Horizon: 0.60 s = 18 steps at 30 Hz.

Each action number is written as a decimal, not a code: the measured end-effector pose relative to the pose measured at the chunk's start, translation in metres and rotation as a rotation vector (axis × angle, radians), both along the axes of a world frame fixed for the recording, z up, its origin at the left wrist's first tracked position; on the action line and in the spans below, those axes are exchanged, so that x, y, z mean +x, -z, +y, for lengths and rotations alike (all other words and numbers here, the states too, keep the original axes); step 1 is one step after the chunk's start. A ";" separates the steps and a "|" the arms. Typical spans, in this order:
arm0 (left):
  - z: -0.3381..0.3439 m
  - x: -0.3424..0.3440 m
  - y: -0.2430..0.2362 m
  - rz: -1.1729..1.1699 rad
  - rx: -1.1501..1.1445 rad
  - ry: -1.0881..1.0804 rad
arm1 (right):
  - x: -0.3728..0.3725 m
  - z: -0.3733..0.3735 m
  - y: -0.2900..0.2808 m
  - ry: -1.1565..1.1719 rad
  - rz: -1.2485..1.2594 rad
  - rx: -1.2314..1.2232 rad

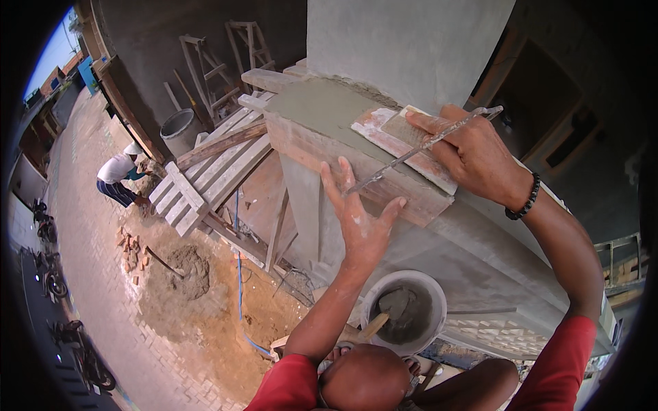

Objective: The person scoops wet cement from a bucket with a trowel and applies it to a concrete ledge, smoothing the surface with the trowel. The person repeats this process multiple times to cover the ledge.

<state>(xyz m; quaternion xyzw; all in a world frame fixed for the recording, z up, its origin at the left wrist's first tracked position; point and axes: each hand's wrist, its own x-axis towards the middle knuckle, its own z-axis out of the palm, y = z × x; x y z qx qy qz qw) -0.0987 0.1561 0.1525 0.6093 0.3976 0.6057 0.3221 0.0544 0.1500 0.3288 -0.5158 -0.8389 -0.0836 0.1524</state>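
My left hand point(358, 229) is raised against the face of a wooden form board point(301, 147), its fingers and thumb spread apart. Wet grey mortar point(322, 103) fills the top behind that board. On this surface, at the right, my right hand point(480, 157) is closed on a worn, whitish wooden float point(373, 123). A thin, mortar-crusted metal rod point(404, 156) slants from my left fingers across my right hand, with a bend at its upper end. Whether either hand grips the rod, I cannot tell.
A bucket of mortar point(439, 322) with a trowel point(394, 308) stands below me near my knees. Wooden planks point(226, 171) form a platform at the left. Lower down are a mortar heap point(188, 270), bricks point(130, 250), a blue hose point(240, 288) and a bending co-worker point(120, 171).
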 end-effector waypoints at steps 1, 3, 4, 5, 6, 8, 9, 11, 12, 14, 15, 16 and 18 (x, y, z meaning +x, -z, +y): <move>0.000 0.000 -0.001 -0.017 -0.006 0.005 | 0.009 -0.008 -0.004 -0.020 -0.021 -0.005; 0.000 -0.001 0.000 -0.050 -0.023 0.012 | 0.017 -0.034 -0.009 0.061 -0.030 -0.089; 0.000 -0.001 -0.001 -0.047 -0.021 0.014 | 0.021 -0.050 -0.013 0.108 -0.037 -0.126; 0.000 -0.002 -0.001 -0.040 -0.021 0.012 | 0.025 -0.063 -0.014 0.108 -0.027 -0.131; 0.000 -0.004 -0.001 -0.032 -0.021 0.009 | 0.029 -0.075 -0.015 0.106 -0.016 -0.135; -0.001 -0.004 -0.003 -0.009 -0.022 0.037 | 0.038 -0.100 -0.017 0.118 0.003 -0.147; -0.001 -0.005 -0.003 0.005 -0.025 0.047 | 0.043 -0.110 -0.018 0.122 0.015 -0.157; -0.001 -0.006 -0.003 0.011 -0.022 0.041 | 0.055 -0.128 -0.026 0.117 0.010 -0.146; -0.001 -0.008 -0.003 0.015 -0.022 0.032 | 0.054 -0.127 -0.025 0.103 0.031 -0.089; -0.001 -0.005 -0.004 -0.007 -0.028 0.047 | 0.052 -0.128 -0.027 0.085 0.064 0.023; -0.002 -0.005 -0.004 -0.017 -0.031 0.051 | 0.049 -0.120 -0.025 0.066 0.086 0.046; -0.001 -0.003 -0.004 -0.009 -0.035 0.050 | 0.044 -0.106 -0.019 0.050 0.111 0.070; 0.001 -0.002 -0.001 0.008 -0.047 0.035 | 0.031 -0.073 -0.006 0.006 0.141 0.101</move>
